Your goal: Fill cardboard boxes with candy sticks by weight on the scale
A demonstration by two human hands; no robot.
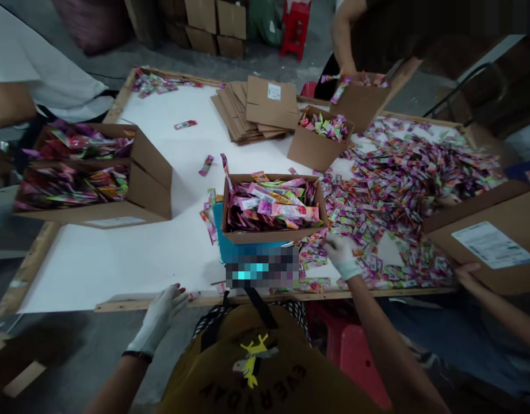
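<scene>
My left hand (161, 316), in a white glove with bare fingertips, is open with its fingers stretched toward the table's front edge. It holds nothing. My right hand (343, 255), gloved the same way, is at the near right corner of an open cardboard box (271, 237). Its fingers are curled over loose packets, and what they hold, if anything, I cannot make out. Colourful slim snack packets (294, 211) fill the box. Beneath the box is a teal flat-topped device (247, 251), its front blurred out. A big heap of packets (389, 184) spreads over the table's right side.
Two packet-filled cartons (155, 178) stand at left beside a person in white. Flattened cardboard (271, 103) and a filled box (314, 146) lie behind. Across the table, a person holds a carton (359, 103). At right, another person's hand (468, 276) holds a labelled carton (493, 241).
</scene>
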